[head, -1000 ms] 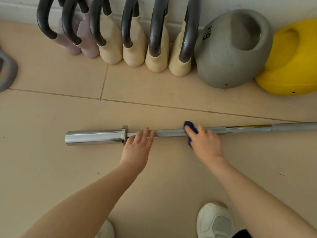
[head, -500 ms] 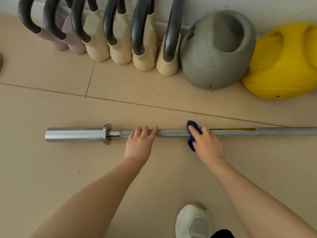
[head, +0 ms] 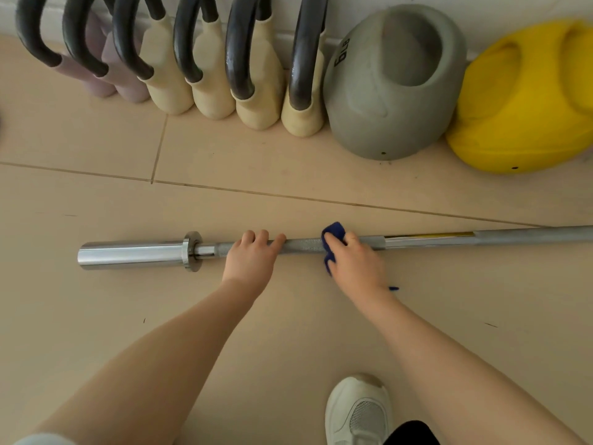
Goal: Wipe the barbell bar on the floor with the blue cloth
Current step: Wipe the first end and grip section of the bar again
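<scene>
A: What lies at the far left?

B: The barbell bar lies flat on the tiled floor, its chrome sleeve at the left end and its shaft running off the right edge.

A: And the hands?

B: The left hand rests on the shaft just right of the collar, fingers curled over the top of it. Just beside it, the right hand presses the blue cloth against the shaft, fingers closed over the cloth, which wraps over the bar.

A: Behind them?

B: Along the wall stand six kettlebells with black handles, then a grey kettlebell and a yellow one. A white shoe shows at the bottom.
</scene>
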`<state>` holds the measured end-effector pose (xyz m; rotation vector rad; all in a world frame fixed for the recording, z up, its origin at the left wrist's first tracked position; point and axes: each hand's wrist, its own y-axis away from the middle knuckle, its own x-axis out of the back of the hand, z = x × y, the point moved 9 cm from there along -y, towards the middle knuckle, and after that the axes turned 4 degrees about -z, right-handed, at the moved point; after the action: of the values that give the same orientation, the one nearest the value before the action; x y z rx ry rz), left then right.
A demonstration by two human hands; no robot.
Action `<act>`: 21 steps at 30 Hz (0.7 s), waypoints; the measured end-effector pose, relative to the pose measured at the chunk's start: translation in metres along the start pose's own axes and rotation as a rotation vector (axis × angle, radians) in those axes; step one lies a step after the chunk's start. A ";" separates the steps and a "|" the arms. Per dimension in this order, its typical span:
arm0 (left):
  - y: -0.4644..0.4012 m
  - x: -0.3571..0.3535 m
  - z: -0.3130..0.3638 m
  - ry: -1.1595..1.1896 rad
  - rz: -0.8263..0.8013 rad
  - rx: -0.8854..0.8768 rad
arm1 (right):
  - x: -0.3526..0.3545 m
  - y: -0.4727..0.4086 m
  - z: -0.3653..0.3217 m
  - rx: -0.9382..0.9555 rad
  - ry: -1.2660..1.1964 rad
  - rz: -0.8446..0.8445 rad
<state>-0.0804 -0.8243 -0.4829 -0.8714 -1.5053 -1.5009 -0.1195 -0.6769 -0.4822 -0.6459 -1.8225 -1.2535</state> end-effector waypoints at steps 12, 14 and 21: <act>-0.003 -0.001 -0.012 0.014 -0.013 -0.030 | -0.001 0.004 -0.024 -0.138 -0.040 0.045; 0.001 0.008 -0.025 -0.063 0.074 -0.059 | -0.010 0.003 -0.059 -0.001 -0.034 -0.002; 0.035 0.002 -0.109 -0.174 0.158 0.080 | 0.010 -0.001 -0.003 -0.260 0.074 0.089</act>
<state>-0.0413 -0.9308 -0.4712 -1.0689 -1.5703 -1.2690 -0.1249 -0.6800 -0.4741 -0.8029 -1.5668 -1.4477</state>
